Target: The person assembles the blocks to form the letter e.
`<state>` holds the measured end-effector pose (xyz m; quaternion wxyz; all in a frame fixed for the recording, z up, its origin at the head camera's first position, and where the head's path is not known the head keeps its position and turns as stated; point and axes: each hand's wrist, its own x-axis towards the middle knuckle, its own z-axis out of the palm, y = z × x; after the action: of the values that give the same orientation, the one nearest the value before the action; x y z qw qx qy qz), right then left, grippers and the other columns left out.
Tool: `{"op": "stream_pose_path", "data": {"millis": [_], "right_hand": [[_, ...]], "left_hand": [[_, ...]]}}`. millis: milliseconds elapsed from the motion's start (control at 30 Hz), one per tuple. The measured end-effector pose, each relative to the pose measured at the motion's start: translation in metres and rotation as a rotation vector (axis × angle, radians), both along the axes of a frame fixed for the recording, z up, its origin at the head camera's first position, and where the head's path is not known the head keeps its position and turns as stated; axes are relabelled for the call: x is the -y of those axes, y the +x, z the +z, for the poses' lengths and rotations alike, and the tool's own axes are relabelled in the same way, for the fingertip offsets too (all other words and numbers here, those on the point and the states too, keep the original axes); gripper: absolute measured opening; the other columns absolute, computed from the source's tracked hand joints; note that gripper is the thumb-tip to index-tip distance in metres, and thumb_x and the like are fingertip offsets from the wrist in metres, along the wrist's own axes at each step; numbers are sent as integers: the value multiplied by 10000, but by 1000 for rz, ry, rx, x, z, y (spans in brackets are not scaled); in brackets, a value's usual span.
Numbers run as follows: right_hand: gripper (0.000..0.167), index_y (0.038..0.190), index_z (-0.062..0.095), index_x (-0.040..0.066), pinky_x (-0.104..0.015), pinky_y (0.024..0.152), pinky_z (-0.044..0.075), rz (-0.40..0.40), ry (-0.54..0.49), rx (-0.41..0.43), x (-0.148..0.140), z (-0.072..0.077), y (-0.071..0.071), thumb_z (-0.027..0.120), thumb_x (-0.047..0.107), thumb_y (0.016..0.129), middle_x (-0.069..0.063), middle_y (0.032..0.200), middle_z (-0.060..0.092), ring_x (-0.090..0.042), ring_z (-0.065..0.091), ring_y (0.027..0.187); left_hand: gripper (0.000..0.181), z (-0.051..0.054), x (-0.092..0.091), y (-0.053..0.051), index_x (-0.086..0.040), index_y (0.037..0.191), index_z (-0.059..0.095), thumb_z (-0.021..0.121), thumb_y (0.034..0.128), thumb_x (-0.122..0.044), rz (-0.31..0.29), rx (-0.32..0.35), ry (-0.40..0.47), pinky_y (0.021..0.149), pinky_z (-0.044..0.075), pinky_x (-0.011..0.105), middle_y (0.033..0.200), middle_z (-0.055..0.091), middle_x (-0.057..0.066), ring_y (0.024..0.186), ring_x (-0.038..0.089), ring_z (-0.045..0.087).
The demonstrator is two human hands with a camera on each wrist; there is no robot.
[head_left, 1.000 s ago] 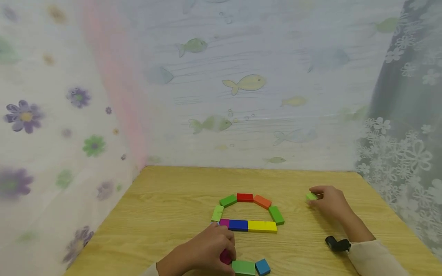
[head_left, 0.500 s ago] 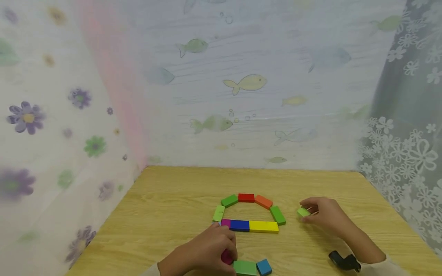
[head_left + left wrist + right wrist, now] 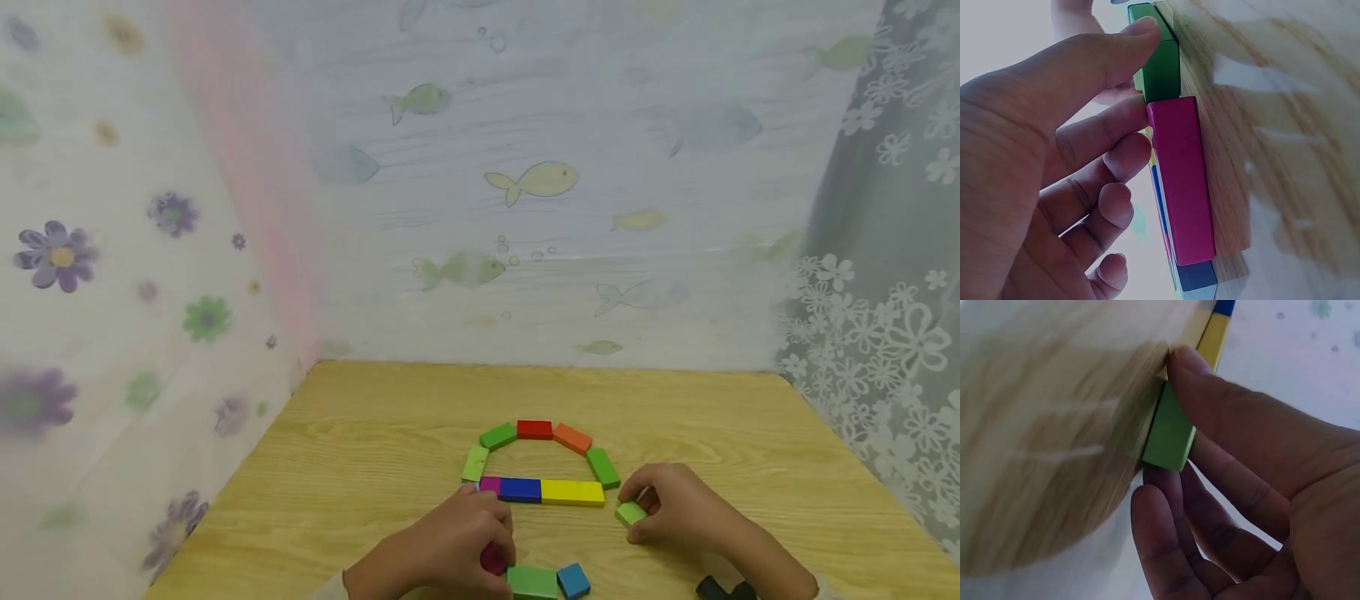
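In the head view my left hand [image 3: 442, 542] is low at the front, beside a magenta block [image 3: 492, 557] that it partly covers. Its thumb and index finger pinch the left end of a green block [image 3: 532, 582]; the left wrist view shows the thumb on that green block [image 3: 1161, 62], end to end with the magenta block [image 3: 1182, 181]. My right hand [image 3: 686, 508] pinches a light green block [image 3: 631, 514] between thumb and fingers, just right of the yellow block [image 3: 572, 492]. The right wrist view has this light green block [image 3: 1170, 431] at the table surface.
Behind the hands, an arch of green, red [image 3: 535, 430] and orange [image 3: 573, 438] blocks stands over a row with a dark blue block [image 3: 521, 489]. A small blue block [image 3: 573, 581] lies right of the front green one. A black object [image 3: 723, 589] sits near the right forearm.
My right hand has brought the light green block leftward and nearer, from the right side of the table to beside the yellow block. The left hand has stayed in place.
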<state>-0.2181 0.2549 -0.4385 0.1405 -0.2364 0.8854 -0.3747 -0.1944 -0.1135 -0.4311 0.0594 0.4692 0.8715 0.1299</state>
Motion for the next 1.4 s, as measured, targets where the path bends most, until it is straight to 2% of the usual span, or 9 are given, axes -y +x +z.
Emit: {"op": "stream_pose_path", "data": {"millis": [100,333,600,900,1200,1400], "right_hand": [[363,1058,763,169,-261,698,568,35,-11,28,9,1,4,935,264,753,-5,1032,717,-101,676,839],[343,1012,776,208,-233,672,555,133,-10,-20,28,2,14,954,269,726,96,947,691,-29,635,785],[328,993,777,213,-216,669,555,200,-36,-17,46,4,25,957,261,723,137,911,681,-1,623,764],[296,996,775,248,-220,673,547,185,-36,28,53,4,31,938,245,749,113,933,655,-30,615,772],[288,1000,770,259,-219,685,552,203,-30,9,55,2,32,923,257,756,132,937,662,-19,625,789],[320,1029,760,252,-218,675,543,209,-34,-8,55,1,32,927,277,757,158,949,679,2,628,798]], "left_hand": [[189,-1,1,0,-398,932,789,816,840,-560,6,9,-6,780,336,184,908,541,-265,830,-84,440],[188,-1,1,1,-408,929,782,814,838,-569,9,5,-2,776,335,185,909,538,-268,836,-82,438],[188,0,2,1,-416,925,777,818,830,-573,15,2,-8,778,342,185,908,535,-270,840,-88,442],[199,1,1,0,-413,929,781,815,830,-582,8,6,-12,783,343,189,910,539,-269,846,-83,441],[221,2,0,1,-410,918,780,822,813,-600,5,-22,-19,781,337,189,910,538,-268,843,-89,438],[207,2,-1,1,-393,902,782,838,811,-571,4,-13,2,775,337,183,893,544,-262,838,-95,434]]}}
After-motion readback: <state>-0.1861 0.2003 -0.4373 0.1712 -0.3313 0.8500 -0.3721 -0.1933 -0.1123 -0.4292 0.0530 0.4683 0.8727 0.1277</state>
